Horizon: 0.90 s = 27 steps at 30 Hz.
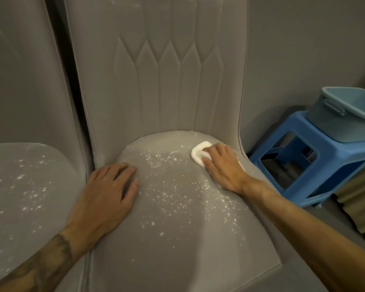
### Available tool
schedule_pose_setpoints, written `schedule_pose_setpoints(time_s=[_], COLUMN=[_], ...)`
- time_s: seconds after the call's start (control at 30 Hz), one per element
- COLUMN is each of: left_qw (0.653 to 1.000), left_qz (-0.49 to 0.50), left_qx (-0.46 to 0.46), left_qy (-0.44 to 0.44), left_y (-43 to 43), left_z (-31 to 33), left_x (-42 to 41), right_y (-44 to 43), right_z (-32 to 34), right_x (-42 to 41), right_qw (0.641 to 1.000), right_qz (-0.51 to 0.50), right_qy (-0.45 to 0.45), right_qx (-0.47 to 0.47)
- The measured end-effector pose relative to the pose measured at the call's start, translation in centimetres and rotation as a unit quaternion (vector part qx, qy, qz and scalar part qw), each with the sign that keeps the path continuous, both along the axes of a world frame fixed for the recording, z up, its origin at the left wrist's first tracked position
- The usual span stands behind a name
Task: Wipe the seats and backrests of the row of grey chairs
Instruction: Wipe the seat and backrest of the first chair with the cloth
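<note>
Now | right hand [223, 167] presses white cloth [199, 153] | left hand [108, 192] flat on seat [177, 249]

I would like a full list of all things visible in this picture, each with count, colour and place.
middle chair: 1, grey, centre
left chair: 1, grey, left edge
white specks: many, white, on both seats
white pad: 1, white, middle seat, back right
stool: 1, blue, right of the middle chair
tub: 1, pale blue, on the stool
ribbed object: 1, yellowish, right edge
left hand: flat on the middle seat
right hand: presses the pad
</note>
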State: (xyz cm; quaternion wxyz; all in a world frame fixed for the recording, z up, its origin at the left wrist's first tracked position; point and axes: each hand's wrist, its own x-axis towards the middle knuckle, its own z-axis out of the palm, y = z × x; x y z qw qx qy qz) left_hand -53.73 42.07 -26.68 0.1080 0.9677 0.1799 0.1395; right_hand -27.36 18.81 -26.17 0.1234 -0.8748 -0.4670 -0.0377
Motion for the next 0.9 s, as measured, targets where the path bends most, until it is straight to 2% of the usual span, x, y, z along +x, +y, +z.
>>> schedule_pose_setpoints(time_s=[0.1, 0.27, 0.4, 0.47, 0.67, 0.73, 0.83, 0.9], left_qw=[1.0, 1.0, 1.0, 1.0, 1.0, 1.0, 1.0, 1.0], left_qz=[0.0, 0.008, 0.008, 0.006, 0.009, 0.007, 0.007, 0.006], left_qx=[0.002, 0.007, 0.011, 0.012, 0.001, 0.001, 0.004, 0.003], left_qy=[0.001, 0.007, 0.004, 0.004, 0.002, -0.001, -0.001, -0.001], left_y=[-0.1, -0.4, -0.4, -0.3, -0.5, -0.5, -0.4, -0.3], left_z=[0.1, 0.4, 0.4, 0.4, 0.7, 0.7, 0.7, 0.6], left_x=[0.0, 0.2, 0.1, 0.0, 0.0, 0.0, 0.0, -0.1], right_y=[-1.5, 1.6, 2.1, 1.1, 4.2, 5.7, 5.0, 4.0], right_z=[0.6, 1.1, -0.2, 0.3, 0.6, 0.2, -0.1, 0.3], right_x=[0.8, 2.6, -0.4, 0.3, 3.4, 1.7, -0.6, 0.5], right_qw=[0.999, 0.996, 0.999, 0.998, 0.994, 0.998, 0.997, 0.996], right_qz=[0.045, -0.084, 0.041, 0.066, -0.105, -0.054, 0.08, 0.088], right_qy=[0.008, -0.013, -0.009, 0.005, -0.026, -0.023, -0.018, -0.005], right_qx=[-0.005, -0.02, 0.011, 0.009, -0.021, -0.007, 0.008, 0.002])
